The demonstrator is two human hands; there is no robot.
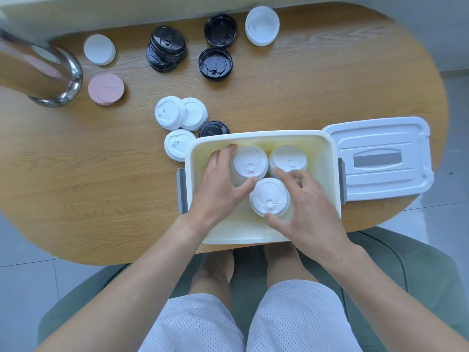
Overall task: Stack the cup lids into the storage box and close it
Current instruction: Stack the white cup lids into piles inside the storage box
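Observation:
A white storage box (327, 179) stands open at the table's near edge. Inside it are three stacks of white cup lids. My left hand (218, 189) wraps the back left stack (250, 161), fingers and thumb around its sides. My right hand (304, 207) grips the front stack (269, 196), thumb at the near side. The back right stack (288, 158) stands free. The box's white cover (380, 158) lies flat to the right of the box. Loose white lids (168, 113) and a black lid (213, 129) lie just left behind the box.
Farther back are a pile of black lids (166, 48), two single black lids (215, 63), a white lid (261, 25), a flat white disc (99, 49) and pink discs (106, 88). A shiny metal pole base (58, 74) rises at the left. A green chair is under me.

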